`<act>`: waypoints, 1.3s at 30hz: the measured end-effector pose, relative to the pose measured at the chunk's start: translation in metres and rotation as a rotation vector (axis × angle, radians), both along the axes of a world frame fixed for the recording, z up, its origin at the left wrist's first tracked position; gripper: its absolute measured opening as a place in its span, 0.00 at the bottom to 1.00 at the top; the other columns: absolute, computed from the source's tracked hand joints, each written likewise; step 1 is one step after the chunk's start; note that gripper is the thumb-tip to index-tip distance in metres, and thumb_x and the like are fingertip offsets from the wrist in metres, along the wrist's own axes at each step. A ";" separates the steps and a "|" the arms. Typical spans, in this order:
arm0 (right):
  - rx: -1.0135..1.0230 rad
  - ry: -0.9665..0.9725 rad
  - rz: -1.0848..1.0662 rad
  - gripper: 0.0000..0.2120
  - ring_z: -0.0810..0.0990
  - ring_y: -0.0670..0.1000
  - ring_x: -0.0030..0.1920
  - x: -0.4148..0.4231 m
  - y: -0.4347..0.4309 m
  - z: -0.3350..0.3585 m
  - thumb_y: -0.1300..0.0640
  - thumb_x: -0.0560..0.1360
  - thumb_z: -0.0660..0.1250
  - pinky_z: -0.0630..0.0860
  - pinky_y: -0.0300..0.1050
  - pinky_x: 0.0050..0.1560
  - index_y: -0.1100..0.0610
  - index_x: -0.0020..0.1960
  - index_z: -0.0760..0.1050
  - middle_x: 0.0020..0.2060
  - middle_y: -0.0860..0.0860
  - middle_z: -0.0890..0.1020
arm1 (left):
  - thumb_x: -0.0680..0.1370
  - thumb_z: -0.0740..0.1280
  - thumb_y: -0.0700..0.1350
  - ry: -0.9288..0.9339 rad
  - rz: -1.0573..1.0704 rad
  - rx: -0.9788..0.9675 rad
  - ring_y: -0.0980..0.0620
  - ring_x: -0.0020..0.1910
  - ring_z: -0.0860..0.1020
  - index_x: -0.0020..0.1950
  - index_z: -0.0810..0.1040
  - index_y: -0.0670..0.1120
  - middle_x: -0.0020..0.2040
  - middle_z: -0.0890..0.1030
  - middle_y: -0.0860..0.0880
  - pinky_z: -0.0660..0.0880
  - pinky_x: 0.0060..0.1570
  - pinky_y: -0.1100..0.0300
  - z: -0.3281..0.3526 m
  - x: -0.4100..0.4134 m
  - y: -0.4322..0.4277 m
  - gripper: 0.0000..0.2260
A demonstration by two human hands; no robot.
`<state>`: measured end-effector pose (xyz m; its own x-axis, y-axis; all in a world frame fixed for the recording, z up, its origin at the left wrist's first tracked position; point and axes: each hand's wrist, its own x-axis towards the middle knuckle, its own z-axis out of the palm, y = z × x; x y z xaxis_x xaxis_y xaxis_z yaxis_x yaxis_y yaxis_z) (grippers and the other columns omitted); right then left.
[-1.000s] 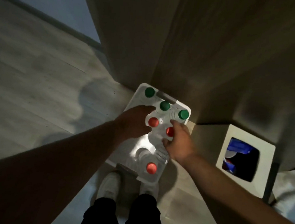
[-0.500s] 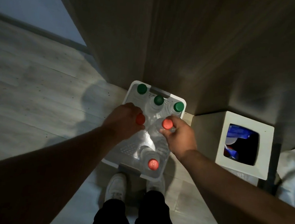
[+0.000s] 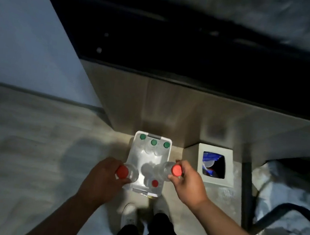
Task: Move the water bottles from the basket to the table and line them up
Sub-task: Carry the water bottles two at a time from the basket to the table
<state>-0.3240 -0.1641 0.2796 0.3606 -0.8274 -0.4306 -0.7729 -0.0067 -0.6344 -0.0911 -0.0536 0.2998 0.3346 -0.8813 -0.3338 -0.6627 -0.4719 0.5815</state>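
A red-capped water bottle is gripped by the left hand, a second red-capped bottle by the right hand, over the white basket, toward its near edge.

The worktop up top is a dark smear and runs off the top edge. Clear bottles in the basket blur together below their caps. The left hand covers the neck of its red-capped bottle. Stuff in the white bin is maybe wrappers, too dark to say. Forearms run off the bottom.
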 end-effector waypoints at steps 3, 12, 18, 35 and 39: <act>-0.029 -0.035 -0.078 0.14 0.80 0.49 0.43 -0.018 0.030 0.060 0.54 0.70 0.73 0.77 0.48 0.46 0.43 0.45 0.68 0.40 0.41 0.80 | 0.66 0.76 0.50 -0.002 -0.055 -0.105 0.44 0.45 0.78 0.48 0.79 0.43 0.44 0.77 0.49 0.73 0.46 0.56 0.056 -0.009 0.018 0.17; 0.002 -0.048 -0.361 0.14 0.81 0.49 0.49 -0.095 0.140 0.147 0.52 0.68 0.74 0.77 0.50 0.52 0.48 0.48 0.70 0.47 0.47 0.82 | 0.69 0.77 0.43 0.144 -0.042 -0.101 0.48 0.48 0.80 0.49 0.79 0.52 0.47 0.82 0.52 0.72 0.46 0.58 0.119 -0.053 0.077 0.13; 0.076 -0.135 -0.697 0.13 0.79 0.44 0.52 -0.163 0.219 0.156 0.51 0.69 0.73 0.76 0.46 0.55 0.47 0.48 0.71 0.52 0.41 0.80 | 0.67 0.78 0.43 0.162 -0.280 0.012 0.59 0.39 0.79 0.42 0.78 0.54 0.37 0.81 0.57 0.72 0.38 0.66 0.120 -0.098 0.098 0.12; -0.093 -0.177 -1.073 0.10 0.81 0.46 0.50 -0.387 0.440 0.170 0.56 0.71 0.72 0.77 0.50 0.54 0.49 0.46 0.71 0.48 0.48 0.83 | 0.71 0.75 0.43 0.199 -0.656 -0.063 0.58 0.40 0.78 0.42 0.77 0.54 0.39 0.81 0.55 0.73 0.38 0.61 0.170 -0.367 0.173 0.09; -0.139 -0.145 -1.154 0.12 0.81 0.44 0.48 -0.436 0.480 0.177 0.55 0.70 0.73 0.77 0.52 0.54 0.46 0.44 0.69 0.47 0.46 0.83 | 0.70 0.75 0.41 0.265 -0.697 -0.074 0.57 0.39 0.78 0.42 0.78 0.49 0.38 0.81 0.52 0.70 0.37 0.61 0.175 -0.433 0.192 0.07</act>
<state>-0.7598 0.3164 0.4566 -0.5965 -0.7327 -0.3275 -0.2864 0.5755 -0.7660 -0.5239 0.1383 0.4750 -0.3925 -0.8830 -0.2574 -0.6275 0.0525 0.7769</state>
